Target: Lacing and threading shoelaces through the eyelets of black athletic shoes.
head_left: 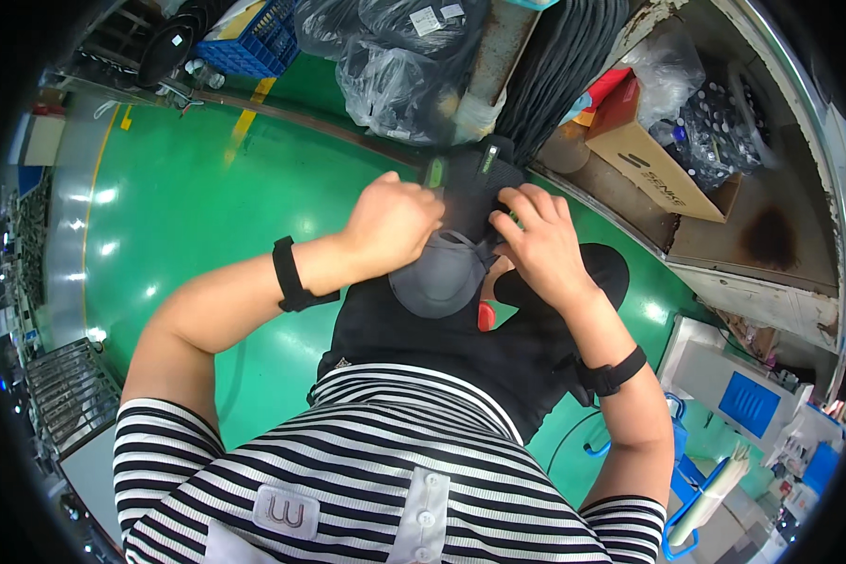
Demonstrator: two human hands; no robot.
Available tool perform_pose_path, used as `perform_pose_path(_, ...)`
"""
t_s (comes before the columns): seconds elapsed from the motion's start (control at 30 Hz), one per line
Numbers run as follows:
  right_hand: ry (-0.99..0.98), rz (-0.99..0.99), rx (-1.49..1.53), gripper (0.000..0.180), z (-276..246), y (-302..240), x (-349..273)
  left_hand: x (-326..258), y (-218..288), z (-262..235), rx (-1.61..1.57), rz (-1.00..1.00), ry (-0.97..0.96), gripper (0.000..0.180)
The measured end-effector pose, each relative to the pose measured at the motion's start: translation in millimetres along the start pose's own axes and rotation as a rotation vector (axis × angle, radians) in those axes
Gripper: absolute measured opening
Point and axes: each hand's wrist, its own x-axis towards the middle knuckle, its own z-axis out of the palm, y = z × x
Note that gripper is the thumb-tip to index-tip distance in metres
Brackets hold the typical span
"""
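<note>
A dark grey and black fabric piece (434,280) lies over my lap, with a rounded, cup-like lower end and a narrower meshed upper part. Small green labels show on its upper part; I cannot make out exactly what kind of article it is. On its left edge my left hand (393,226) is closed in a pinch near the middle. Curled fingers of my right hand (540,240) grip the opposite edge. Both fingertips' exact hold is partly hidden. Below the right hand, a small red thing (486,317) shows beside my black-clothed leg.
Clear plastic bags (385,89) of dark goods lie ahead, beside a bundle of black strips (569,70). A cardboard box (663,169) holding bagged dark items stands on a worn shelf at right. A blue crate (258,42) sits far left on the green floor (188,197).
</note>
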Motion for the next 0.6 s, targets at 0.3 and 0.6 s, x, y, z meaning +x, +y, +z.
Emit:
perform_pose_path(0.3,-0.199,-0.158,0.077,0.021,13.6,14.7,8.1,7.8,-1.5,-21.2,0.241,0.238,0.041,0.013)
perform_pose_path(0.6,-0.51,0.332,0.174,0.026,17.7,4.4,21.3,57.9,-42.1,-27.0,0.001,0.541,-0.342,0.018)
